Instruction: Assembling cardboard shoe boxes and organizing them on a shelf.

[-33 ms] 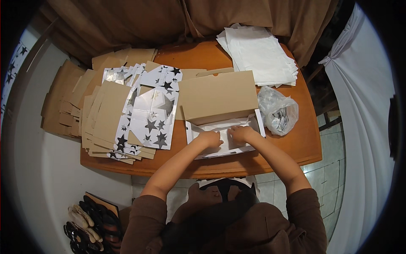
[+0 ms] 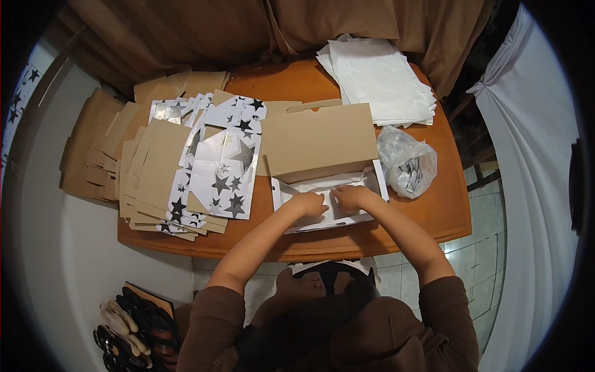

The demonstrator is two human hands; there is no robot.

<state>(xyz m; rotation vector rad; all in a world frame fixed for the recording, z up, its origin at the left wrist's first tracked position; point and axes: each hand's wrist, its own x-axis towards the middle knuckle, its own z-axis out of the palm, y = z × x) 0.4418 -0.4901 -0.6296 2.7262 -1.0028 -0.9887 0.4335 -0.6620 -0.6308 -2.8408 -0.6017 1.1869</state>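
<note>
An open cardboard box (image 2: pixel 322 139), lid raised, is placed near the middle of the near edge of the table (image 2: pixel 273 79). Inside it, the left hand (image 2: pixel 308 204) and right hand (image 2: pixel 351 197) are lowered to white paper (image 2: pixel 336 212); the fingers are bent and partly hidden, and whether anything is gripped cannot be told. White sheets (image 2: pixel 383 80) are stacked at the far right corner; star-printed cardboard (image 2: pixel 217 170) is piled toward the left edge.

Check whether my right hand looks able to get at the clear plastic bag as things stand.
Likely yes: your right hand is inside the open box, and the plastic bag sits just to its right. Only the box's side wall seems to stand between.
</note>
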